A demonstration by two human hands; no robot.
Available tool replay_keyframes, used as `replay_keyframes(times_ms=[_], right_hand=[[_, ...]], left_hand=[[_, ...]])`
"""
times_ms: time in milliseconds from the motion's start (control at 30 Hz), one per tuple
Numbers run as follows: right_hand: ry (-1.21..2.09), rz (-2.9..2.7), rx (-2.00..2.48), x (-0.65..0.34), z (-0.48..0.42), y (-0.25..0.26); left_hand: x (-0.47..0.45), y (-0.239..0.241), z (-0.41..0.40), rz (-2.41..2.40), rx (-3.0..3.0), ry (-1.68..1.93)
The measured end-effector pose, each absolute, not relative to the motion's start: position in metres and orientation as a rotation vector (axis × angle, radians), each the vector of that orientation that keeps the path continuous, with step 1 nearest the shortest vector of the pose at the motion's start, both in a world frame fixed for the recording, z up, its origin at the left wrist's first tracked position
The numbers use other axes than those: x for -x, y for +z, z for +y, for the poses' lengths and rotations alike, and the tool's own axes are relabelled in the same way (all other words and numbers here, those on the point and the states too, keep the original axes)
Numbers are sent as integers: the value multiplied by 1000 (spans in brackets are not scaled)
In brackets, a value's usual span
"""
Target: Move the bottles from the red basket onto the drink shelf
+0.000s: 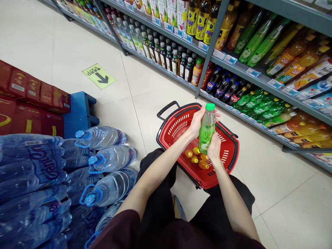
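Between my two hands stands a drink bottle (pixel 207 129) with a green cap and a green label, nearly upright above the shopping basket. My left hand (pixel 197 121) holds its upper part from the left, with fingertips showing behind the neck on the far side. Lower down, my right hand (pixel 214 147) grips the bottle's right side near the base. Beneath them is a red plastic shopping basket (pixel 169 133) with black handles, on the floor between my knees. Several small orange drink bottles (pixel 203 165) with yellow caps lie inside it; the held bottle partly hides the basket's interior.
Drink shelves (pixel 249 69) run along the far side and right. Large water bottles (pixel 112 159) and wrapped water packs (pixel 33 166) stand close on my left. Behind them are red boxes (pixel 33 88) and a blue pallet (pixel 80 109). A yellow-green arrow sign (pixel 99 76) marks the floor.
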State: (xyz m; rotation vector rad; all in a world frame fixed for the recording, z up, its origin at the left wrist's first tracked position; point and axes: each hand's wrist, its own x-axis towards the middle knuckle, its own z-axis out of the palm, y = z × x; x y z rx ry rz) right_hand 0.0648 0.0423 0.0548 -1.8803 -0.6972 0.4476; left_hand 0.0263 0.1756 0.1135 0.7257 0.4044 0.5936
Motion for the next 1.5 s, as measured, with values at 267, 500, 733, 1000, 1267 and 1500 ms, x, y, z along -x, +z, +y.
replay_keyframes(times_ms=[267, 500, 733, 1000, 1267, 1500], right_hand=[[471, -701, 1866, -65, 41, 54], [466, -697, 1854, -66, 38, 53], [605, -593, 1703, -68, 40, 51], [1237, -138, 1213, -73, 32, 64], [1577, 132, 843, -49, 28, 73], [1473, 189, 900, -46, 32, 68]], left_hand=[[-25, 113, 177, 394, -737, 591], [-24, 110, 173, 309, -781, 637], [-25, 105, 175, 298, -774, 678], [-14, 117, 188, 313, -680, 662], [-15, 119, 187, 296, -498, 602], [-26, 110, 184, 193, -662, 605]])
